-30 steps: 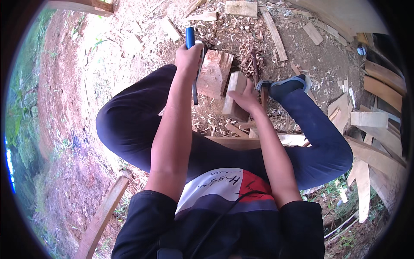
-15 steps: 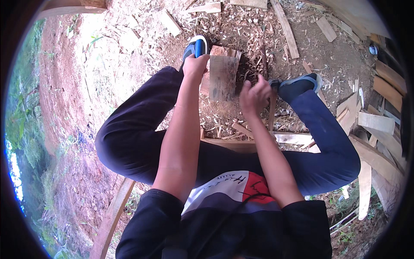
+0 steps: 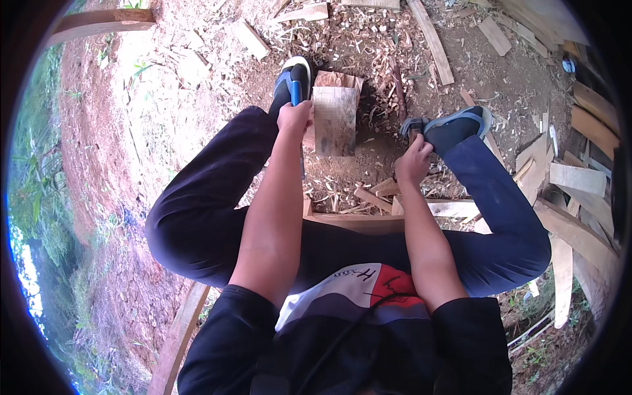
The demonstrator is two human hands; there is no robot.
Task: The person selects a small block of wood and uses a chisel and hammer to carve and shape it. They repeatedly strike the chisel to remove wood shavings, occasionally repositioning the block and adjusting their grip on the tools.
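Note:
My left hand [image 3: 294, 117] is closed round a blue-handled tool [image 3: 295, 91], just left of the wood block. A thin metal length shows below that fist, but the tool's working end is unclear. The upright wood block [image 3: 335, 122] stands between my feet, with a reddish, rough piece of wood [image 3: 338, 79] at its far side. My right hand [image 3: 413, 161] is closed on a hammer-like tool beside my right shoe. Its dark head [image 3: 414, 125] shows past my fingers; its handle is mostly hidden by the hand.
Wood chips [image 3: 368, 33] cover the dirt round the block. A long board strip [image 3: 431, 43] lies beyond it. Cut boards [image 3: 578, 179] are piled at the right. A wooden beam [image 3: 102, 24] crosses the far left, and my shoes [image 3: 464, 125] flank the block.
My right hand has moved right and closed on the hammer-like tool, which it was beside before. My left hand has shifted slightly toward me, still gripping the blue handle.

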